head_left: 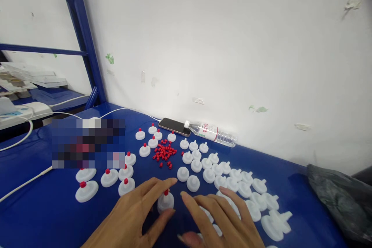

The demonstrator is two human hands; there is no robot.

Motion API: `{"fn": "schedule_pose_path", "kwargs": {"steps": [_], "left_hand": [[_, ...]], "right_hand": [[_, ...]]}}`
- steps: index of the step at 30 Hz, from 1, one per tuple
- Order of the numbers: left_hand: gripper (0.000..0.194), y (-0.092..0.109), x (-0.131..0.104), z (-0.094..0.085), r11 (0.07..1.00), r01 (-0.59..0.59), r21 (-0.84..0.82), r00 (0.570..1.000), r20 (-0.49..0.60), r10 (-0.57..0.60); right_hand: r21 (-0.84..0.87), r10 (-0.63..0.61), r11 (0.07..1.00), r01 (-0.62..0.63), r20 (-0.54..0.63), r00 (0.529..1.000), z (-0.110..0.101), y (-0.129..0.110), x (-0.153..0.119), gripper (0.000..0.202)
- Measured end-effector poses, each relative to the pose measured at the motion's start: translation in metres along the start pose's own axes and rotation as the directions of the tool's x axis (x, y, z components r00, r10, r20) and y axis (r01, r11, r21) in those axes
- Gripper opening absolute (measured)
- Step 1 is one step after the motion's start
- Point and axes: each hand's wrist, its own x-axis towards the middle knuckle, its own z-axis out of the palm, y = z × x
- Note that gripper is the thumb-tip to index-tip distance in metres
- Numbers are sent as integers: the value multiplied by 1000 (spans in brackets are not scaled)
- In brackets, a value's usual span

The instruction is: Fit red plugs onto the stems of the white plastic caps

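Note:
Between my two hands stands a white round cap with a red tip (165,201). My left hand (142,209) is beside it, thumb and fingers apart around its left side; whether they touch it is unclear. My right hand (217,217) is spread over white caps at the right, fingers apart. Several white caps without red tips (231,184) spread across the right side. Small red pieces (164,151) lie in a loose pile at the middle. Several white caps with red tips (109,177) stand to the left of the pile.
A phone (174,126) with a white cable and a clear water bottle (213,132) lie along the wall. At the right edge sits a dark plastic bag (337,201). A white power strip (29,113) and a blue metal frame (84,27) are at the left.

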Motion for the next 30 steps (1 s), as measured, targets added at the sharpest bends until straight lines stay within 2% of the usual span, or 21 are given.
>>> {"fn": "schedule_pose_path", "kwargs": {"steps": [2, 5, 8, 12, 16, 21, 23, 27, 30], "left_hand": [[35, -5, 2, 3, 995, -39, 89, 999, -3, 40], [25, -8, 5, 3, 983, -18, 181, 1000, -5, 19], [29, -8, 9, 1, 957, 14, 291, 999, -32, -5], [37, -9, 13, -4, 899, 0, 438, 998, -60, 28], [37, -10, 14, -5, 857, -37, 514, 992, -85, 94], [33, -6, 14, -5, 806, -129, 578, 947, -169, 272], [35, -3, 13, -4, 778, -181, 602, 935, -140, 325], [48, -1, 10, -4, 694, -304, 652, 912, -12, 411], [53, -1, 8, -3, 656, -345, 672, 899, 37, 436]], "right_hand": [[27, 61, 998, -61, -8, 998, 2, 2, -1, 36], [107, 151, 983, -149, -15, 988, 2, 4, -2, 34], [123, 182, 976, -177, -23, 983, -2, 5, -2, 29], [130, 176, 976, -172, -21, 984, -5, 8, 0, 25], [132, 180, 976, -173, -43, 983, -6, 9, 1, 25], [126, 203, 972, -198, -35, 978, -7, 8, 1, 24], [114, 198, 974, -194, -27, 980, -7, 9, 0, 22], [83, 162, 983, -161, -3, 987, -7, 10, -3, 21], [52, 135, 989, -136, 14, 991, -7, 13, -4, 25]]}}
